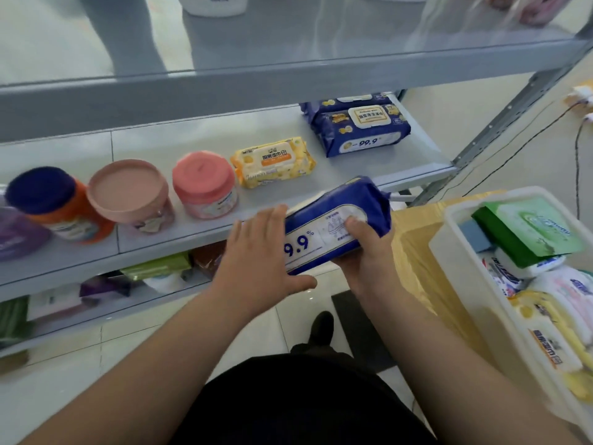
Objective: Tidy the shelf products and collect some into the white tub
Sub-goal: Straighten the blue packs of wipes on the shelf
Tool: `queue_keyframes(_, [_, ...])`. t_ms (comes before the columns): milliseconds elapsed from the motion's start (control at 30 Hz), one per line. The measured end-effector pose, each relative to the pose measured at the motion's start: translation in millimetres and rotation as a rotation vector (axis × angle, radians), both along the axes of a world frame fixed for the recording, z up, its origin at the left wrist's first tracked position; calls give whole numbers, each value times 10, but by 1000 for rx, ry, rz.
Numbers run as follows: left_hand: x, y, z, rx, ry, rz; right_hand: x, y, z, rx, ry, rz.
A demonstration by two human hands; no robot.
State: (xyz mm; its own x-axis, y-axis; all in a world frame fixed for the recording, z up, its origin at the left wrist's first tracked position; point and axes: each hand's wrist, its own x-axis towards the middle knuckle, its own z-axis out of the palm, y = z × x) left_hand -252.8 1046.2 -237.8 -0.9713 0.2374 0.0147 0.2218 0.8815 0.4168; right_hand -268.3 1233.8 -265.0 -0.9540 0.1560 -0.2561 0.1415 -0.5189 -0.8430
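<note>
A blue wipes pack (324, 226) marked "99.9" hangs in front of the grey shelf's (179, 242) front edge. My right hand (365, 255) grips its right end, thumb on top. My left hand (260, 255) lies flat against its left end with straight fingers. At the right stands the white tub (462, 252), holding a green pack (529, 232) and several white and yellow packs. On the shelf lie two stacked blue wipes packs (362, 130) and a yellow wipes pack (272, 162).
Left on the shelf stand a pink-lidded jar (205, 184), a pink tub (131, 194), an orange jar with a blue lid (57, 203) and a purple item (16, 236). A lower shelf holds more packs. The white tub rests on a yellow-brown surface (414, 239). A cable runs across the floor.
</note>
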Motion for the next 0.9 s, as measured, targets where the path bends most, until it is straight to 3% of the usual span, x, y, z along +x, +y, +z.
queue_keyframes(67, [-5, 80, -157, 17, 60, 44, 70, -193, 71, 51, -20, -19])
queue_keyframes(200, [-4, -115, -308, 507, 108, 176, 200, -332, 149, 137, 90, 120])
queue_keyframes(267, [2, -284, -343, 767, -18, 245, 195, -251, 201, 133, 156, 305])
queue_keyframes(333, [30, -428, -454, 1007, -166, 258, 143, -150, 186, 254, 120, 430])
queue_keyframes(433, [133, -518, -595, 1383, -328, 181, 104, -91, 18, 442, -154, 379])
queue_keyframes(567, [222, -418, -607, 1696, -449, 21, 331, -48, -310, 47, -506, 520])
queue_keyframes(700, [216, -337, -590, 1865, -573, 31, 407, 118, -387, -373, -510, 588])
queue_keyframes(900, [82, -269, -555, 1898, -570, 4, 152, 364, -213, -303, -275, 715])
